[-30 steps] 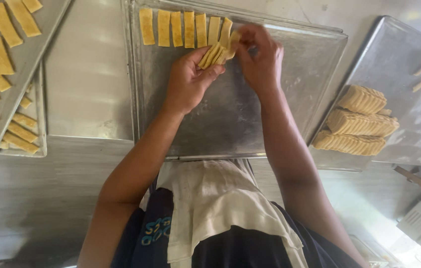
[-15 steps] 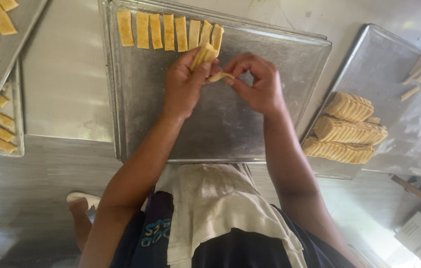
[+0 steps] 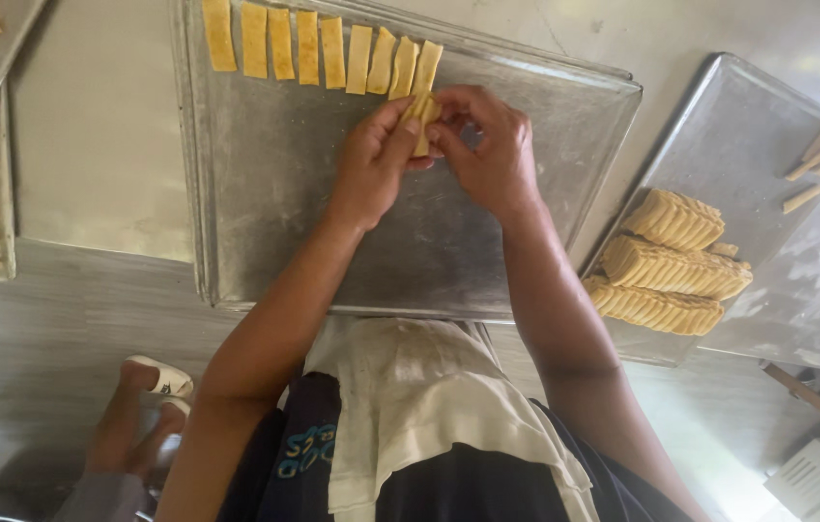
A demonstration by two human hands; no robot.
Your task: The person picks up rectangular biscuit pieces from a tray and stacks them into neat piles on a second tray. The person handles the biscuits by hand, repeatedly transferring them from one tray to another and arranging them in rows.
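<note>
Both hands — left hand (image 3: 371, 164), right hand (image 3: 489, 150) — meet over the baking tray (image 3: 313, 222). Their fingers pinch one dough strip (image 3: 421, 121) — just below the tray's row of strips (image 3: 318, 48).

both hands (image 3: 439, 155) now lower than 1 second ago, away from the tray's far edge, pinching a small stack of dough strips (image 3: 419, 121) just below the row (image 3: 323, 53), the row longer at its right end, a sandalled foot (image 3: 154, 382) now showing at lower left

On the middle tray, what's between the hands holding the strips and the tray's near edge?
Head view: nothing lies there. From both hands, left hand and right hand, gripping the dough strips, down to the near rim, the tray is bare metal, crossed only by the forearms.
</note>
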